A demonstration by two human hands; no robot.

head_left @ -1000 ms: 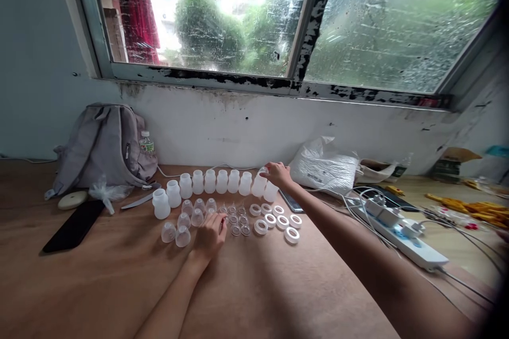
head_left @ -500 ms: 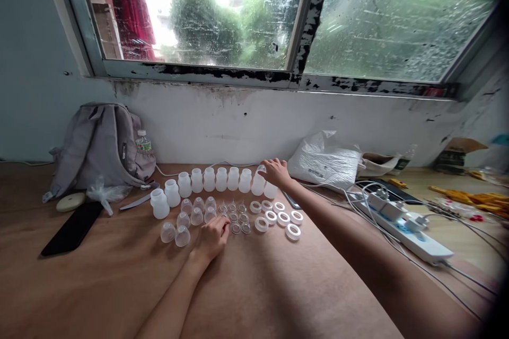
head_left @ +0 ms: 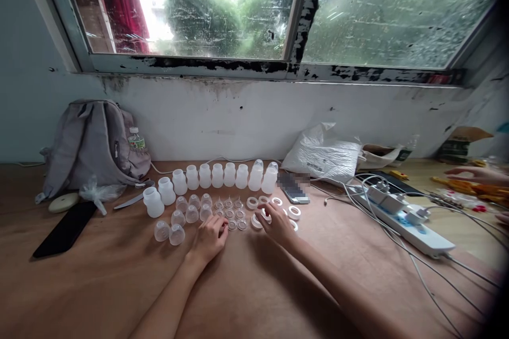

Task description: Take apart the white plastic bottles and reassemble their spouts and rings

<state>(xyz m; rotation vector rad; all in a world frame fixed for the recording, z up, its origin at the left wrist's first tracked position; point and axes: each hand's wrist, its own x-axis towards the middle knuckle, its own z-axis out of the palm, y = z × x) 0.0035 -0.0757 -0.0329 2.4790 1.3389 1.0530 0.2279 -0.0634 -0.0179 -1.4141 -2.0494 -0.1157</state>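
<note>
On the brown table (head_left: 246,286) below the window, the person's right hand (head_left: 278,225) lies over the cluster of white rings (head_left: 295,212), fingers (head_left: 265,211) curled loosely and a little apart; their tips touch the nearest rings, though I cannot tell whether one is actually pinched. Just beside it, the left hand (head_left: 210,235) rests knuckles up, fingers drawn together, their tips at the edge of the small clear valve pieces (head_left: 229,215), which sit in short rows between the two hands. To the left of that hand stand the clear domed caps (head_left: 177,233), mouths down, close together. Behind all this runs a curved row of white bottles (head_left: 205,175), upright; the two at the right end wear clear caps, the others stand uncovered, and what is inside them cannot be made out.

Farther right lie a blurred phone (head_left: 295,188), a white plastic bag (head_left: 324,158) and a power strip (head_left: 405,222) with plugs and trailing cables. At the left, a grey backpack (head_left: 89,143) leans on the wall with a water bottle (head_left: 136,140) in its side pocket; a black phone (head_left: 63,228) lies flat near it. Another person's hand (head_left: 475,174) shows at the far right edge.
</note>
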